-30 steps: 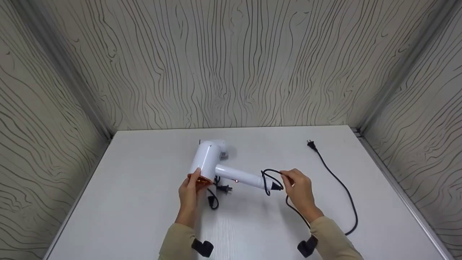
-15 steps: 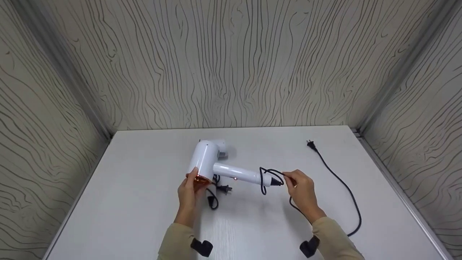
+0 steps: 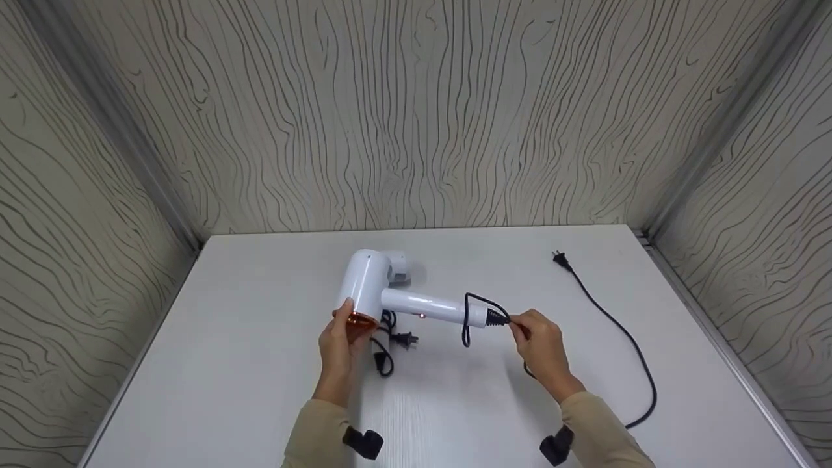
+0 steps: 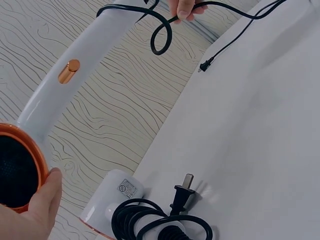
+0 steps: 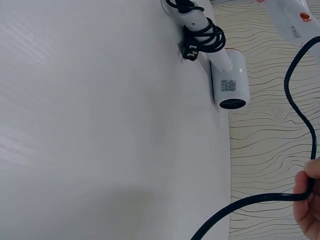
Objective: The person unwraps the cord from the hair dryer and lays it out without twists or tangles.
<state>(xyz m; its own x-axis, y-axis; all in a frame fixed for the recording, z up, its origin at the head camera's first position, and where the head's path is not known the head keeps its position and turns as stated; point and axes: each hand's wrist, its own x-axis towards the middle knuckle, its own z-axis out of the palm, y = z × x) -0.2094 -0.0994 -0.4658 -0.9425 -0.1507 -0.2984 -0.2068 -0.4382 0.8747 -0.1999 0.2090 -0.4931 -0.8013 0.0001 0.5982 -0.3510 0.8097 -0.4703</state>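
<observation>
A white hair dryer [image 3: 426, 305] is held up above the table, its handle pointing right. My left hand [image 3: 336, 354] grips its head at the orange-rimmed end [image 4: 35, 145]. The black cord [image 5: 265, 197] passes loosely around the lower handle in a loop. My right hand [image 3: 545, 348] pinches this cord close to the handle's tip, thumb against fingers. From there the cord drops to the table, partly hidden by the right forearm, and its plug [image 3: 560, 260] lies at the right rear.
A second white hair dryer [image 5: 229, 82] lies on the white table [image 3: 247, 338] behind the held one, partly hidden in the head view. Its cord [image 4: 127, 220] is wound around its handle, with the plug [image 4: 180, 195] sticking out. Wood-patterned panels [image 3: 416, 117] enclose the back and sides.
The cord loop around the handle has changed shape and slid slightly left. The handle has tilted up a little toward level. The cord on the table's right has shifted slightly outward.
</observation>
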